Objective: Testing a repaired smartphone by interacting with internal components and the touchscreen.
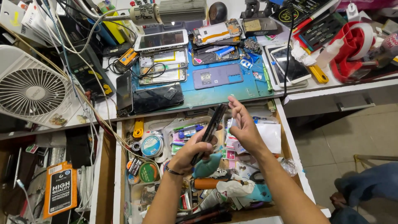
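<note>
My left hand (191, 151) grips a black phone (212, 126) edge-on, tilted up to the right, above an open drawer (118, 166). My right hand (243, 126) is just right of the phone, fingers raised and pinched near its top end; whether it holds anything small is too fine to tell. Both hands hover over the drawer's clutter of tape rolls, small packets and tools.
A blue work mat (224, 89) on the bench carries several phones and opened phone parts. A white fan (31, 89) stands at left with cables beside it. A red tape dispenser (352, 45) sits at right. An orange packet (61, 188) hangs low left. A person's leg (369, 184) shows at lower right.
</note>
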